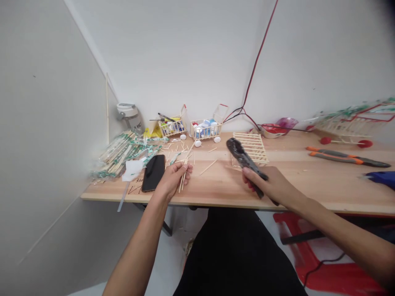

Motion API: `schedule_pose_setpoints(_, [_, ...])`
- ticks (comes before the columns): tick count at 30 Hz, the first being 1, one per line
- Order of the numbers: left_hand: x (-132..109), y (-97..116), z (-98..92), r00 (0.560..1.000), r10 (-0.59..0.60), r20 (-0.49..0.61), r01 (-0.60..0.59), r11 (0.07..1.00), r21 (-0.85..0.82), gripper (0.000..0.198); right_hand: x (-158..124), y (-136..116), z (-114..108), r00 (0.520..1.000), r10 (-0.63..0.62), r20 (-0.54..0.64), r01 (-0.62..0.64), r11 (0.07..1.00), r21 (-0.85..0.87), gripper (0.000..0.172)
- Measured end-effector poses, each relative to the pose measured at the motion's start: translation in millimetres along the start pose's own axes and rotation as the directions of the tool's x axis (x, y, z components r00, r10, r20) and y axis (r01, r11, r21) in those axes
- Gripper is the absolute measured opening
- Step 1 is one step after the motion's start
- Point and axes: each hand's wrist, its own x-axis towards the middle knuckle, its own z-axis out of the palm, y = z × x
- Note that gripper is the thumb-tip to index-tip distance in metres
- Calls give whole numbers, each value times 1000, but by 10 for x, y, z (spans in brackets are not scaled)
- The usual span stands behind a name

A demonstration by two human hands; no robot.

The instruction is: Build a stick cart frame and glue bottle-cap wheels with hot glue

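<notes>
- left hand (172, 179) curled, gripping thin wooden sticks (183, 177) low over the wooden tabletop (296, 185); just beside a black smartphone (153, 173);
- right hand (268, 184) closed around black pliers (243, 157), head raised; tool overlaps a stick lattice (250, 148) in view;
- stick-built model cart (206, 130) stands further back on the table, white wheels fitted;

Qty check: L hand (173, 179) 1; R hand (271, 185) 1; carts (206, 130) 3; pliers (245, 158) 2; phone (153, 173) 1; stick frame (253, 148) 1; red wheels (365, 143) 2; loose sticks (208, 167) too many to count.
</notes>
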Motion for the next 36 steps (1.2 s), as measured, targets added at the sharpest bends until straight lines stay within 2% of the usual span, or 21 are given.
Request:
schedule_pose_setpoints(3, [109,28,62,998,44,-35,-36,977,209,26,-206,157,-146,995,48,-89,-39,994,103,61])
schedule_pose_setpoints(5, [201,84,133,995,96,-24,-81,925,372,23,-303,233,-239,987,69,-148,-49,990,136,63])
schedule_pose_setpoints(9, [336,225,368,976,213,48,-193,739,646,23,-392,372,-411,965,94,-244,-41,976,214,62])
schedule_pose_setpoints(12, [364,270,606,960,245,136,-260,601,755,15,-389,488,-504,944,141,-298,-47,952,302,65])
schedule_pose_setpoints(16, [364,209,923,943,211,257,-328,463,823,10,-351,622,-570,917,212,-339,-55,906,419,67])
schedule_pose_setpoints(21, [344,88,1172,942,177,284,-329,340,881,21,-347,771,-583,891,285,-353,-60,846,530,65])
schedule_pose_setpoints(27, [220,75,1263,919,181,349,-385,236,892,20,-374,877,-556,887,315,-337,-33,773,634,60])
schedule_pose_setpoints(34, [231,25,1340,881,181,437,-463,139,875,18,-312,937,-577,906,310,-288,-42,744,667,59])
schedule_pose_setpoints(36, [220,17,1314,876,172,450,-472,120,873,15,-278,951,-631,909,313,-277,-76,777,625,58])
